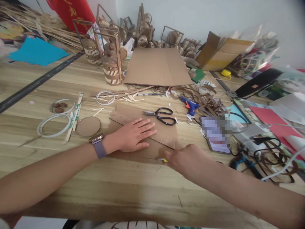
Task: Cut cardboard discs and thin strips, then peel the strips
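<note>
Flat with fingers spread, my left hand (135, 135) presses on a brown cardboard piece (164, 135) that overlies another cardboard sheet (140, 154). My right hand (183, 159) is closed around a utility knife (165, 160); only its yellow tip end shows, low over the right edge of the lower sheet, and the rest is hidden in my fist. Black-handled scissors (164, 116) lie on the cardboard just beyond my left fingertips. A round cardboard disc (89, 126) rests left of the cardboard, near my watch.
White rings (54, 125), walnuts (60, 107) and wrapped chopsticks (74, 116) lie at left. A blue glue gun (190, 105), a phone (215, 134) and pliers (247, 167) are at right. Small lidded baskets (111, 71) and a large cardboard sheet (158, 66) stand behind.
</note>
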`<state>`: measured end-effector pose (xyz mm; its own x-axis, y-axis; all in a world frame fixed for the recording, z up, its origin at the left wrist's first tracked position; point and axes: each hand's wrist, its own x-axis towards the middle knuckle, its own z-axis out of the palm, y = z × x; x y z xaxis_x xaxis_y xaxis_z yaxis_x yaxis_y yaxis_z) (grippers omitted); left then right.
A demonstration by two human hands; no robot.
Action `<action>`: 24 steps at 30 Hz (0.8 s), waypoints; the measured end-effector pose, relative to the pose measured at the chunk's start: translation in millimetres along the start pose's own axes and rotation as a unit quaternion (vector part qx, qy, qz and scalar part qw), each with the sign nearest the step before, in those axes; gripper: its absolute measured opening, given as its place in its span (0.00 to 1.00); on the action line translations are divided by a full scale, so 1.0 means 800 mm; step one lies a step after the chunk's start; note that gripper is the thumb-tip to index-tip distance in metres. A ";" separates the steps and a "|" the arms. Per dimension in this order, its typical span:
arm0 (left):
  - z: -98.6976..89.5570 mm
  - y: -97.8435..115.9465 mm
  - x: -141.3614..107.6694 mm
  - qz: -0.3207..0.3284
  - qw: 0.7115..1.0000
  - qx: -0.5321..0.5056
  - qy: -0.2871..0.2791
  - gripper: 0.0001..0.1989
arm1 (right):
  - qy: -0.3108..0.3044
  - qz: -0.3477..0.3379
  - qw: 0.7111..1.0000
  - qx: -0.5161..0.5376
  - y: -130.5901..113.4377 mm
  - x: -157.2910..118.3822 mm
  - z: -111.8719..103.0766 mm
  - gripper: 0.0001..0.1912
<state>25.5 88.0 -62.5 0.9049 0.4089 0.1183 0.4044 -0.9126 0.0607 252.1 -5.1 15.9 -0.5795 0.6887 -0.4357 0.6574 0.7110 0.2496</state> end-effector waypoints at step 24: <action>0.003 -0.002 -0.002 0.002 1.000 0.008 0.003 0.29 | -0.012 0.023 1.000 0.005 0.029 -0.041 0.021 0.07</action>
<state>23.4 88.6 -65.0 0.9056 0.4053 0.1252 0.4029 -0.9141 0.0449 294.3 -13.4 21.1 -0.5372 0.7164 -0.4452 0.6876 0.6776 0.2608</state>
